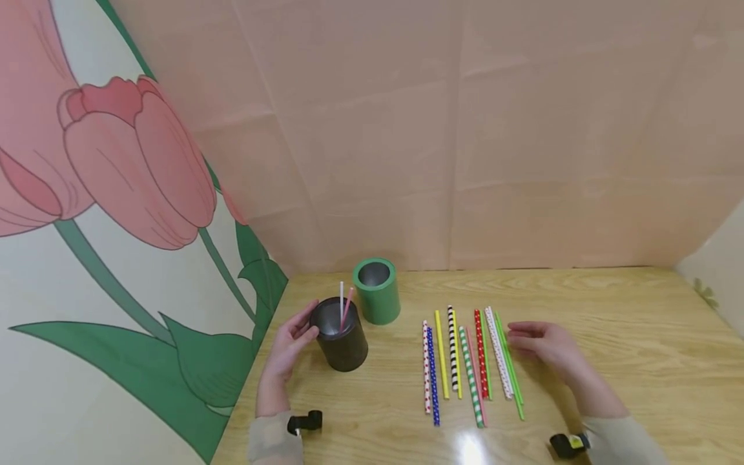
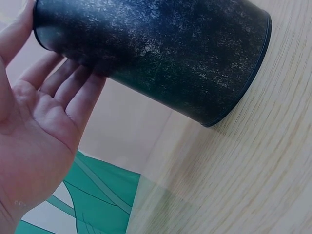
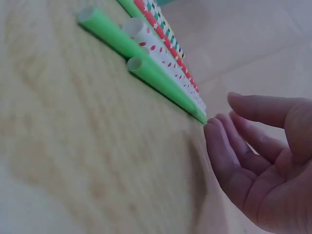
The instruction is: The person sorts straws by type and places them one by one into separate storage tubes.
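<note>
At the left of the table, my left hand (image 1: 289,345) holds a black cylindrical cup (image 1: 345,352) near its rim, thumb on one side and fingers on the other. The cup stands upright; a white straw (image 1: 341,300) and a pink straw (image 1: 347,305) stick out of it. In the left wrist view, the fingers lie against the cup's dark speckled wall (image 2: 161,53). My right hand (image 1: 546,342) hovers beside the far ends of two green straws (image 1: 511,368), fingers loosely bent and holding nothing. Whether a fingertip touches a straw, I cannot tell.
Behind the black cup stands a green cup (image 1: 380,303). Between my hands lie several loose straws, among them a blue dotted one (image 1: 433,381), a yellow one (image 1: 442,355) and a red one (image 1: 481,355). A wall with painted tulips (image 1: 134,161) borders the table's left side.
</note>
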Demonstrator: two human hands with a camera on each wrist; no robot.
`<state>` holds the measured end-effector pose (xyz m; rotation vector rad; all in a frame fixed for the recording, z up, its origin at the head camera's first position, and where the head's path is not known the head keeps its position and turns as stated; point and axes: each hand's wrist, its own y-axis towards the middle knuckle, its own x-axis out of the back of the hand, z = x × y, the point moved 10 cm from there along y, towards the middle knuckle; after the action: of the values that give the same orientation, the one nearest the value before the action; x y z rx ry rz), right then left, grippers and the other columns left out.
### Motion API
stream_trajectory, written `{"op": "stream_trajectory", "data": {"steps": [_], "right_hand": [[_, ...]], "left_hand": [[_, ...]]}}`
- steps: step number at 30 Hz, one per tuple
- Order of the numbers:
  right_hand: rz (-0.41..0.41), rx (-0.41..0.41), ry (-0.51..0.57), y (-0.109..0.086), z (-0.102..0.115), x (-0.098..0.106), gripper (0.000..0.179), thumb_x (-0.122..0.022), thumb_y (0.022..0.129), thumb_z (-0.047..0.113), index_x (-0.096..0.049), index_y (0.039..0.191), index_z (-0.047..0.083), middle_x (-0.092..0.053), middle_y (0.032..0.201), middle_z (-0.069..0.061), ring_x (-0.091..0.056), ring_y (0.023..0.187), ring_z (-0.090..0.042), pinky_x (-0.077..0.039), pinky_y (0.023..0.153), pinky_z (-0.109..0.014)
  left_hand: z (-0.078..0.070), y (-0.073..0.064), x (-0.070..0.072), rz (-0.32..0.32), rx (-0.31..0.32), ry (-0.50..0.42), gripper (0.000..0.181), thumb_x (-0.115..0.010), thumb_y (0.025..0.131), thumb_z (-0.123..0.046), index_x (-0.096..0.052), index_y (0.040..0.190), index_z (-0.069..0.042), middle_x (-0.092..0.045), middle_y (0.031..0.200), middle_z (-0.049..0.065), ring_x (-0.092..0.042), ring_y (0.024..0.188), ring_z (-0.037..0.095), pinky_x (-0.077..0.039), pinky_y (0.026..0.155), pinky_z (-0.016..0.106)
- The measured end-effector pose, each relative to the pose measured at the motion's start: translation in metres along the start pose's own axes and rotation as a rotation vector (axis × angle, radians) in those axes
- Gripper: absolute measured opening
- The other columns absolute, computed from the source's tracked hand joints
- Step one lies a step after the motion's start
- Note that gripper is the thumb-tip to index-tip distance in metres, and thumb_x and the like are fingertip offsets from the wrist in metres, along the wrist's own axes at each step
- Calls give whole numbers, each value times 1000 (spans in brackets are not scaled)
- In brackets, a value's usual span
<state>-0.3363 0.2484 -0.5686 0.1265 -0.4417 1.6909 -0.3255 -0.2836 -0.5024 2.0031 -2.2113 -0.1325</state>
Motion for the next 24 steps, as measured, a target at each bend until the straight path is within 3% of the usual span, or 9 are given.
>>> {"op": "stream_trajectory", "data": {"steps": [7,11,15,20,24], "right_hand": [[38,-12,35,0,-14,-5,66,-80,97,13,-51,150,-13,-67,138,-27,-73,110,-20,-62,86,-34],[34,-2,37,0,-14,-6,63,-81,96,11,-53,146,-16,-69,133,-28,-73,105,-15,-62,85,-33],[12,-6,-43,-2,-12,-4,59,-82,96,18,-60,141,-13,-71,131,-25,-72,103,-13,-61,81,-30],[-20,11,-165,-3,-10,0,60,-85,94,29,-67,138,-6,-71,133,-22,-66,116,-24,-54,82,-22],[-36,26,-206,-1,-10,0,61,-87,92,32,-69,137,-4,-72,133,-21,-64,119,-25,-50,82,-20]], "left_hand": [[-1,0,0,-5,11,0,60,-68,103,-2,-48,159,0,-43,165,19,-48,146,22,-47,107,22],[-1,-1,0,-10,10,6,60,-68,102,-2,-48,159,1,-44,165,19,-51,143,17,-48,106,22],[0,-1,1,-10,8,7,60,-68,103,-2,-48,159,0,-44,165,19,-52,141,14,-49,106,23],[2,0,1,-6,6,8,60,-68,103,-2,-48,159,0,-44,165,19,-48,146,25,-49,106,23],[2,0,1,-9,13,5,61,-68,102,-3,-48,159,-1,-44,165,18,-46,148,28,-48,106,23]]}}
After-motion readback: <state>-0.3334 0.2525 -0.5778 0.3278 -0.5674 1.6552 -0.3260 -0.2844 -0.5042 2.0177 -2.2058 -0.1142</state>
